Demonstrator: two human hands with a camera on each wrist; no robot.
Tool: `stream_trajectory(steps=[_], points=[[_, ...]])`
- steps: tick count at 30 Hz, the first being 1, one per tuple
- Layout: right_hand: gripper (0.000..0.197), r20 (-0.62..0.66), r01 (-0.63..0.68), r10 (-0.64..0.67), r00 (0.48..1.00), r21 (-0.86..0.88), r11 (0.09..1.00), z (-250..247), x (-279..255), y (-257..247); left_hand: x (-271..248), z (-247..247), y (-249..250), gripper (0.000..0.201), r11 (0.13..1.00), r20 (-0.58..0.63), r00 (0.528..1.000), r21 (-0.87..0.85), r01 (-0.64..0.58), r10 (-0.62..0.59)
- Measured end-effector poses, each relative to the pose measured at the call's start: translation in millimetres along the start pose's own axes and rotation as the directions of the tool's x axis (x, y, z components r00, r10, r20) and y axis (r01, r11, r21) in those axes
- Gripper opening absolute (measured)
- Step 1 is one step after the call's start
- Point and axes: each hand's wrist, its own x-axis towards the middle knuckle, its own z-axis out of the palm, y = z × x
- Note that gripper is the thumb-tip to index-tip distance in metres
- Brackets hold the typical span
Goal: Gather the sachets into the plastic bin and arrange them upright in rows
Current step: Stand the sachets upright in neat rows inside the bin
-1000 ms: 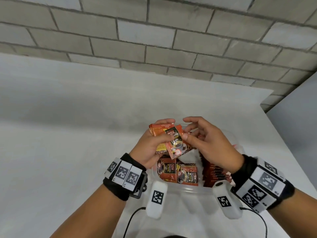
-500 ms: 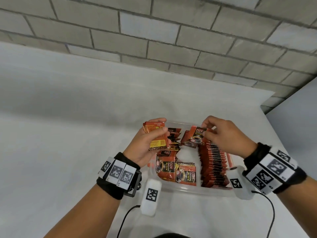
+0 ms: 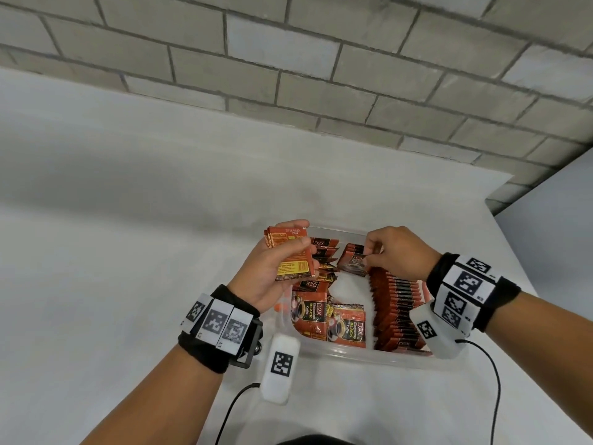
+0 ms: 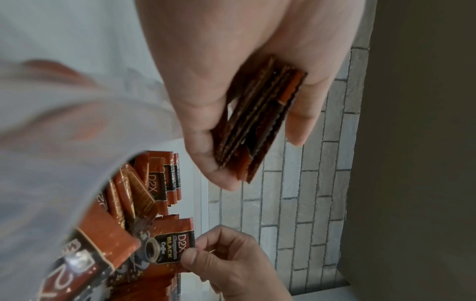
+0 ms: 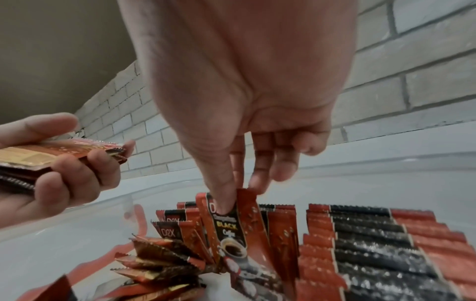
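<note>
Sachets of black coffee fill a clear plastic bin that sits on a white table below both hands. Furthest left, the left hand grips a small stack of sachets, thumb on top, fingers curled beneath, held above the bin's left edge. Under it, loose sachets lie flat or tumbled. To the right, the right hand pinches a single sachet by its top edge between thumb and forefinger, its lower end among the others. Right of that, beneath the right wrist, stands a tight upright row. Judging by this, the sachet should be lowered vertically and pressed against its neighbours so it cannot lean. Each packet is thin, glossy and red-brown, with crimped edges.
</note>
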Motion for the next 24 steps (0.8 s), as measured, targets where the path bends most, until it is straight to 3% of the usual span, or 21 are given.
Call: stream_trajectory(steps=[9, 24], points=[[0.006, 0.054, -0.028, 0.03, 0.998, -0.043, 0.999, 4.7, 7.1, 2.2, -1.2, 0.5, -0.5, 0.04, 0.999, -0.023, 1.0, -0.043, 0.006, -0.007], [0.012, 0.018, 0.011, -0.004, 1.0, -0.398, 0.917, 7.8, 14.9, -2.0, -0.8, 0.2, 0.0, 0.036, 0.995, -0.043, 0.999, -0.1, 0.022, -0.026]])
